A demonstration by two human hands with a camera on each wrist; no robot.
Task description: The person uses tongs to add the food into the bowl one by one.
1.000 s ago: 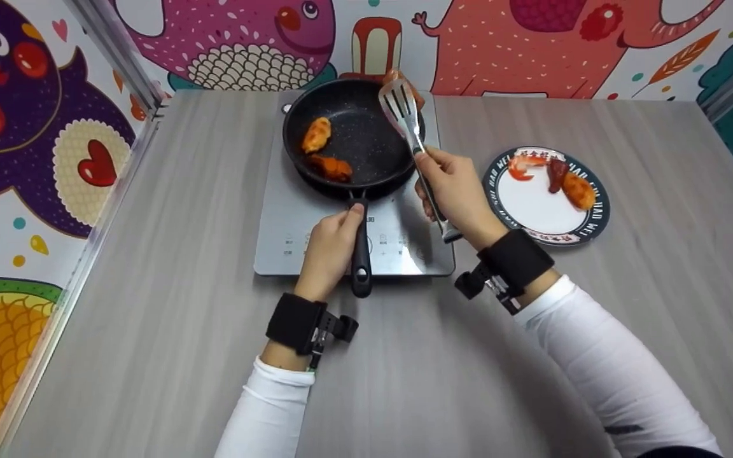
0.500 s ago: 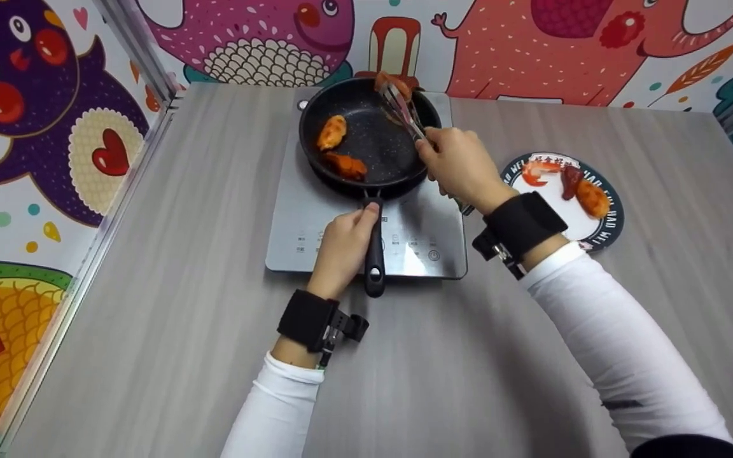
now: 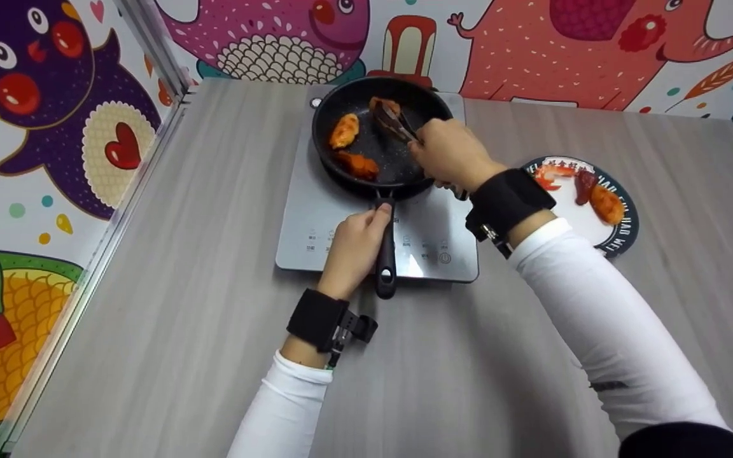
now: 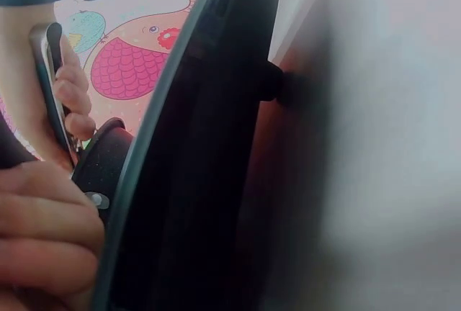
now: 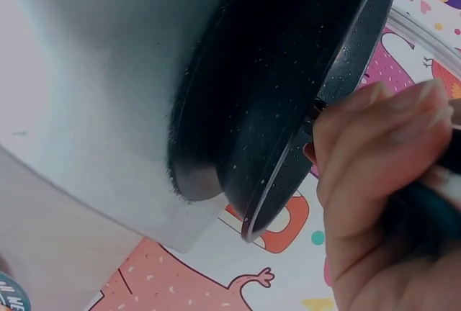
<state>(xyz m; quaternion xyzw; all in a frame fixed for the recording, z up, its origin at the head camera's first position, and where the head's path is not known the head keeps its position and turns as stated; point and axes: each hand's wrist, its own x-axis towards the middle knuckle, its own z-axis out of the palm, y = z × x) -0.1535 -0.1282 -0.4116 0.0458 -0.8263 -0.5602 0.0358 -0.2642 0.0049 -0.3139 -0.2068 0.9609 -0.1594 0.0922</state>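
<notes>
In the head view a black frying pan (image 3: 398, 166) stands on a silver induction cooker (image 3: 306, 210). My left hand (image 3: 355, 251) grips its handle (image 3: 387, 270), thumb along the top. Metal tongs (image 3: 398, 127) are held in my right hand (image 3: 452, 151), their slotted end inside the pan. At that end lies a brown piece of food (image 3: 384, 104), partly covered by the tongs. Two orange-brown pieces resembling chicken wings, an upper one (image 3: 344, 131) and a lower one (image 3: 358, 165), lie at the pan's left side. The right wrist view shows curled fingers (image 5: 382, 138) beside the pan rim.
To the right, a dark-rimmed plate (image 3: 586, 224) holds a shrimp (image 3: 551, 175), a dark red piece (image 3: 585, 186) and an orange-brown piece (image 3: 607, 205). My right forearm overlaps its near left edge. A cartoon-printed wall (image 3: 506, 57) rises behind the cooker.
My right hand has lowered the tongs, bringing the brown piece from above the pan's far right rim down into the pan. My left hand keeps its grip on the handle. The head view has shifted.
</notes>
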